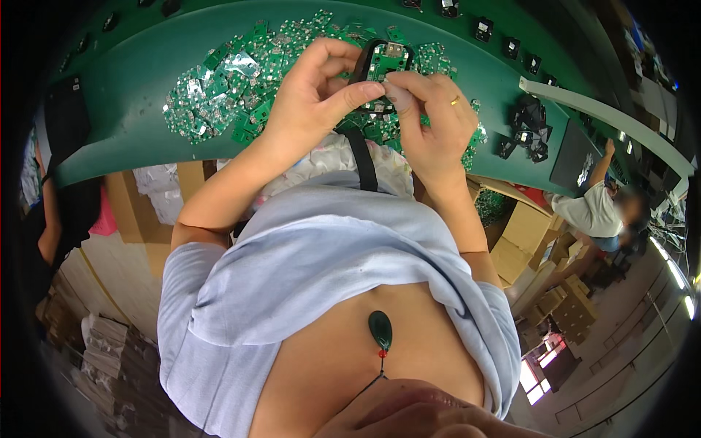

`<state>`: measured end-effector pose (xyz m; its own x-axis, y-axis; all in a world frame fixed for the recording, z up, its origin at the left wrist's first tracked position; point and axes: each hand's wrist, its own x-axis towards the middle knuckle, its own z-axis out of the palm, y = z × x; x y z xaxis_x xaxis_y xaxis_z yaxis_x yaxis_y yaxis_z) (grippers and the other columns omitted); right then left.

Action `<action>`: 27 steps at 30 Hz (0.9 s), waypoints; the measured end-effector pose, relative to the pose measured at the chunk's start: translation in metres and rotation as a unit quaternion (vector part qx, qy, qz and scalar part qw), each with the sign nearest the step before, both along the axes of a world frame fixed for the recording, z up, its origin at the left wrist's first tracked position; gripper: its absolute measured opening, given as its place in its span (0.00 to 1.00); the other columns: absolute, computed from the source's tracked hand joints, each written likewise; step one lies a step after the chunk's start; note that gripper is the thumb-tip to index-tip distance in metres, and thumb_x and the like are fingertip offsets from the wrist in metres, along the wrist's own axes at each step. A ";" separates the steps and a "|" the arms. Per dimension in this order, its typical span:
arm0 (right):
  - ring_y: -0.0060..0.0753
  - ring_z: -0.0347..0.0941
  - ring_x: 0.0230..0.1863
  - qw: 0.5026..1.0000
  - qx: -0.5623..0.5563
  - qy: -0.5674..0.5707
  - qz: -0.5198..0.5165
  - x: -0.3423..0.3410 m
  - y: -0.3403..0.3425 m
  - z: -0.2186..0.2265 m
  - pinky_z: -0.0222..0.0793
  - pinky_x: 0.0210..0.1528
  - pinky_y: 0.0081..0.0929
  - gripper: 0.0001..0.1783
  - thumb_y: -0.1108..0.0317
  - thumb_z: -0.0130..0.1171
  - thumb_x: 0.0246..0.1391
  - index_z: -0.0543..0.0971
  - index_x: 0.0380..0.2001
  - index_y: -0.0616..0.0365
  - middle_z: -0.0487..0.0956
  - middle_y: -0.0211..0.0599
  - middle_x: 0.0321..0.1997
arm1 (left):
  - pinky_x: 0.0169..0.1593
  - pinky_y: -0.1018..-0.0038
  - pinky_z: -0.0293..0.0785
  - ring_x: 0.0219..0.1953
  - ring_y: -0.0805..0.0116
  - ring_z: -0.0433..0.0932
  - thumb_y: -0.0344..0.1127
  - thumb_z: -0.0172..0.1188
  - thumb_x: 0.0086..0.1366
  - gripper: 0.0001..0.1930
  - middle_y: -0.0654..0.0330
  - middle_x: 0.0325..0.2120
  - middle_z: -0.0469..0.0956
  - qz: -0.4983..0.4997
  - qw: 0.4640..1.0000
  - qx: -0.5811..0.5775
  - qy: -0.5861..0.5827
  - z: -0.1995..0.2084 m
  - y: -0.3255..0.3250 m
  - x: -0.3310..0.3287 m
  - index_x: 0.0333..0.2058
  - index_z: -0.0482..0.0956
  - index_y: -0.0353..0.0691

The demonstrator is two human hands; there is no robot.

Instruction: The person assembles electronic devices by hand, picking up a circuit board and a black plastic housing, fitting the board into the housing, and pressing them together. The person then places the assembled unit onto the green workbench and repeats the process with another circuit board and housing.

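My left hand grips a small black plastic housing by its side, the thumb lying across its lower part. Inside the housing's rim sits a green circuit board with a metal connector at its far end and another at its near end. My right hand, with a gold ring, has thumb and index finger closed on the board's right side; the fingertips partly hide it. Loose green circuit boards lie heaped on the green table around and beneath both hands.
The green table curves across the view. Black housings are piled at the right, beside a pale curved bar. More black parts line the far side. Cardboard boxes stand below right. Another person works at the far right.
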<state>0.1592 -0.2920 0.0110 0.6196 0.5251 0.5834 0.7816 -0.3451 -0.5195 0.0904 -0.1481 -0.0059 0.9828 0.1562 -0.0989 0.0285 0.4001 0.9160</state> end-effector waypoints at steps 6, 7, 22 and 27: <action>0.32 0.67 0.19 1.000 -0.012 0.016 0.016 0.003 0.006 -0.007 0.61 0.19 0.25 0.07 0.75 0.62 0.39 0.76 0.26 0.56 0.71 0.31 0.19 | 0.37 0.82 0.72 0.35 0.76 0.75 0.29 0.60 0.57 0.17 0.56 0.36 0.74 0.035 0.999 0.018 -0.010 -0.003 -0.005 0.002 0.41 0.64 0.33; 0.33 0.67 0.19 1.000 -0.014 0.005 0.020 0.004 0.008 -0.010 0.62 0.20 0.25 0.07 0.75 0.61 0.39 0.76 0.26 0.56 0.72 0.31 0.19 | 0.36 0.82 0.72 0.35 0.76 0.75 0.29 0.60 0.57 0.16 0.57 0.36 0.74 0.051 0.998 0.020 -0.023 -0.004 -0.006 0.003 0.41 0.64 0.33; 0.21 0.67 0.23 0.910 0.034 0.414 -0.003 0.091 0.061 -0.114 0.64 0.26 0.17 0.17 0.72 0.56 0.50 0.67 0.44 0.59 0.70 0.32 0.24 | 0.29 0.79 0.68 0.24 0.74 0.72 0.35 0.59 0.56 0.13 0.59 0.25 0.75 0.141 0.945 0.270 0.115 -0.125 0.064 0.097 0.36 0.70 0.34; 0.41 0.72 0.32 0.938 -0.207 0.276 -0.009 0.142 0.100 -0.156 0.66 0.33 0.33 0.21 0.65 0.58 0.45 0.72 0.46 0.48 0.73 0.38 0.30 | 0.25 0.76 0.67 0.19 0.72 0.71 0.36 0.59 0.56 0.11 0.60 0.16 0.72 0.269 0.899 0.282 0.201 -0.173 0.116 0.164 0.25 0.74 0.32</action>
<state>0.3008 -0.1922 -0.1452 0.7781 0.6228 -0.0814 0.4245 -0.6170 -0.6627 0.2543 -0.0318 -0.1794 0.6529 0.7348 -0.1839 0.3432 -0.0706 0.9366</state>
